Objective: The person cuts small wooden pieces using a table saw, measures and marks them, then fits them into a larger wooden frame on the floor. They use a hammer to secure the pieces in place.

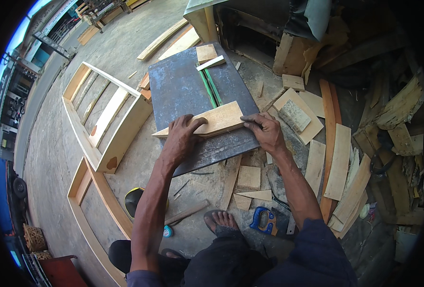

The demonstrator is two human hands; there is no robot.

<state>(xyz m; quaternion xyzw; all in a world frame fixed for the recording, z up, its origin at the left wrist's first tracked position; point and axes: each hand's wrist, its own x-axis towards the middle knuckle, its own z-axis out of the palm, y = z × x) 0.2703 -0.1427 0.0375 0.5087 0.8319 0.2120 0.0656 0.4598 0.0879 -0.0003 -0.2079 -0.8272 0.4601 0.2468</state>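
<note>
A pale wooden board with a slanted, pointed left end lies across the near part of a dark, worn tabletop. My left hand grips the board near that end, thumb on its top face and fingers over the far edge. My right hand pinches its right end between thumb and fingers. Beyond the board, a green-edged slot runs away from me. A small wood strip lies across its far end, beside a small wooden block.
Wooden frames lie on the concrete at left. Offcuts, a blue-handled saw, a hammer-like handle and a teal tape measure lie near my feet. Curved boards and piled scrap wood are at right.
</note>
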